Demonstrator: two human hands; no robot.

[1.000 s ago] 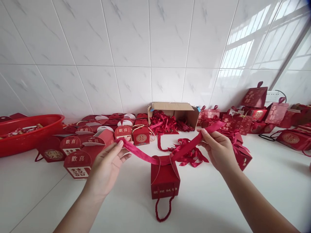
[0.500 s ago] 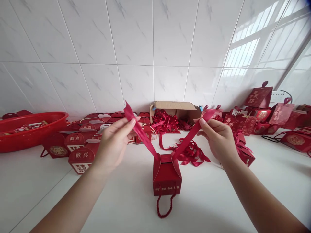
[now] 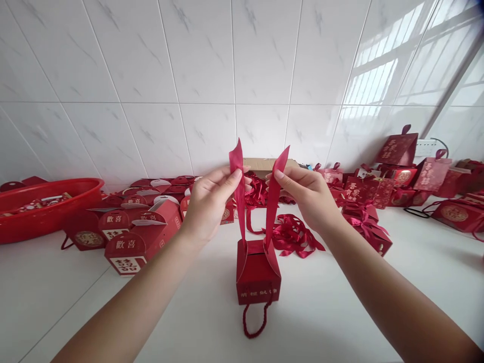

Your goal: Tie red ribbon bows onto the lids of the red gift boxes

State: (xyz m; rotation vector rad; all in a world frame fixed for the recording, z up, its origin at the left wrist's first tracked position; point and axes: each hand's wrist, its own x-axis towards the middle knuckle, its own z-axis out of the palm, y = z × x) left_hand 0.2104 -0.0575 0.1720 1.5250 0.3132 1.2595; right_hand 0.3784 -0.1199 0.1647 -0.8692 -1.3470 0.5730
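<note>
A small red gift box (image 3: 258, 272) with pale lettering and a dark red cord handle (image 3: 254, 334) stands on the white table in front of me. Two tails of a red satin ribbon (image 3: 270, 217) rise from slots at its top. My left hand (image 3: 214, 201) pinches the left tail between thumb and fingers, its cut end pointing up. The right tail is pinched the same way by my right hand (image 3: 312, 194). Both tails are taut and nearly upright, apart from each other. Behind the box lies a loose heap of red ribbon (image 3: 298, 236).
A red basin (image 3: 53, 222) with small items sits far left. Several red gift boxes (image 3: 130, 247) stand left, and others (image 3: 404, 176) are stacked right. A box with a ribbon bow (image 3: 365, 227) is near my right forearm. A cardboard carton (image 3: 264, 164) stands against the tiled wall.
My hands have moved closer together and slightly up, bringing the ribbon tails from a wide V to nearly upright. The gift box has stayed in place.
</note>
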